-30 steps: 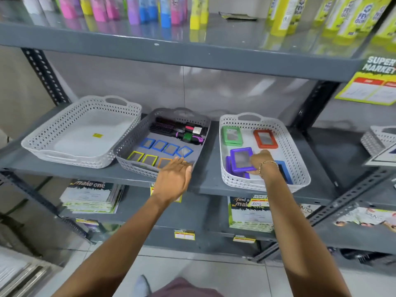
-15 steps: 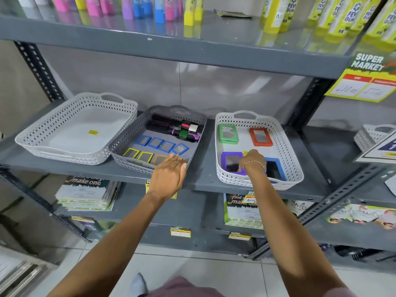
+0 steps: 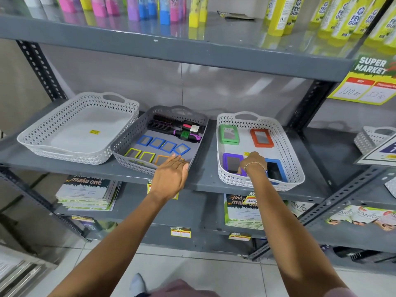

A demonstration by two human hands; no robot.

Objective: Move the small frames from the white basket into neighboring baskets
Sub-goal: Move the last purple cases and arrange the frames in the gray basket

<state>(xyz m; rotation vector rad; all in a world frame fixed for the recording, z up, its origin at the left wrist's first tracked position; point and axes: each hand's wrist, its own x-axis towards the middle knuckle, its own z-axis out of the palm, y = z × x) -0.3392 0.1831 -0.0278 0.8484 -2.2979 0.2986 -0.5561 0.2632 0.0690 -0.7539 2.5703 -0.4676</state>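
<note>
Three baskets sit in a row on a shelf (image 3: 205, 181). The left basket (image 3: 53, 133) holds only a small sticker. The middle basket (image 3: 128, 161), touching it, holds hairbrushes (image 3: 171, 127) at the back and two rows of small frames (image 3: 162, 145) in front. The right basket (image 3: 287, 151), set apart, holds four larger frames (image 3: 261, 138), two behind and two in front. Bottles (image 3: 276, 16) stand on the shelf above; booklets (image 3: 85, 191) lie on the shelf below.
</note>
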